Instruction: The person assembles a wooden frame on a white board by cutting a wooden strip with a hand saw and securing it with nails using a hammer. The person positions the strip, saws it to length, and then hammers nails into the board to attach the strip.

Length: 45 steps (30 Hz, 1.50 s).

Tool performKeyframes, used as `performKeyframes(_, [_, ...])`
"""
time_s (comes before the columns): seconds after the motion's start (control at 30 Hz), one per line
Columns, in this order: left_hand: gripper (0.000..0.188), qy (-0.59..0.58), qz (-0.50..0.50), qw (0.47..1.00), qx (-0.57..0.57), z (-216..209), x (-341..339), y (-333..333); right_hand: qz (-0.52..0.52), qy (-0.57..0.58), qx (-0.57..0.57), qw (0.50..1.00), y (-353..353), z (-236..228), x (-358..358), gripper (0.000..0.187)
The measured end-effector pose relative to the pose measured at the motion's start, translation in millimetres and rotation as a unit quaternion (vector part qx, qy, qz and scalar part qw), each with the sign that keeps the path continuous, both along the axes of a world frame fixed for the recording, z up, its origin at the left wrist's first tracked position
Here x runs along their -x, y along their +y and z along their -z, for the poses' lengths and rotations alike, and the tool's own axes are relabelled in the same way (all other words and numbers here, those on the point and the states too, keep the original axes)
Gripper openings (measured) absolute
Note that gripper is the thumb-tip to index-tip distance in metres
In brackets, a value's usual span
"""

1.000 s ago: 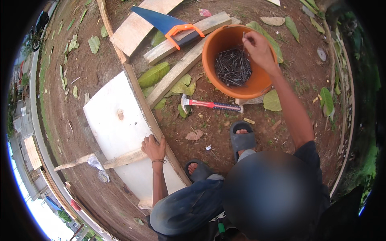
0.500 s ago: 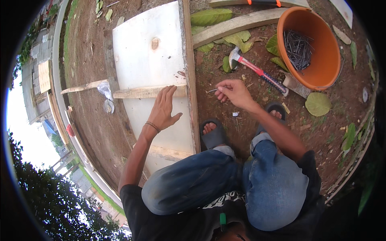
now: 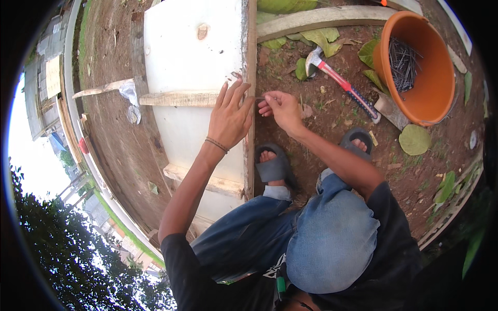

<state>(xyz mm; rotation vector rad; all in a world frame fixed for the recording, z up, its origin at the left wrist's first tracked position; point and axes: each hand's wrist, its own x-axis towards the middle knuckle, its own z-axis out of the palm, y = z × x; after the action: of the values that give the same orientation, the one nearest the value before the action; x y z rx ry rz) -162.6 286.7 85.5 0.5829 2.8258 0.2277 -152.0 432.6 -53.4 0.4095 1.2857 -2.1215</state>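
Note:
A white panel point(image 3: 176, 52) is framed by a long wooden edge board point(image 3: 250, 57) and short wooden crosspieces. My left hand point(image 3: 228, 120), fingers spread, lies over the right end of one crosspiece point(image 3: 176, 98), beside the edge board. On the board's outer side, my right hand point(image 3: 282, 110) pinches a thin nail point(image 3: 260, 98) between thumb and fingertips. The nail points left at the board, level with that crosspiece; whether its tip touches the wood I cannot tell. A claw hammer point(image 3: 340, 80) with a red and dark blue handle lies on the soil to the right.
An orange bucket point(image 3: 441, 67) with loose nails point(image 3: 402, 65) in it sits tilted at the upper right. A wooden plank point(image 3: 332, 16) and large leaves point(image 3: 415, 140) lie on the soil. A second crosspiece point(image 3: 207, 180) is nearer me. My sandalled feet point(image 3: 273, 165) are beside the panel.
My right hand has brought the nail leftward and up to the edge board. My left hand has shifted right along the crosspiece, toward the board. My legs have moved slightly.

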Motion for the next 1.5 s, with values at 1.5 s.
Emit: performKeyframes(1.5, [0.003,-0.012,-0.03,0.996,-0.079,67.2,10.7,-3.7,-0.1,0.222,-0.221,0.944,27.4,-9.5,-3.0,0.033])
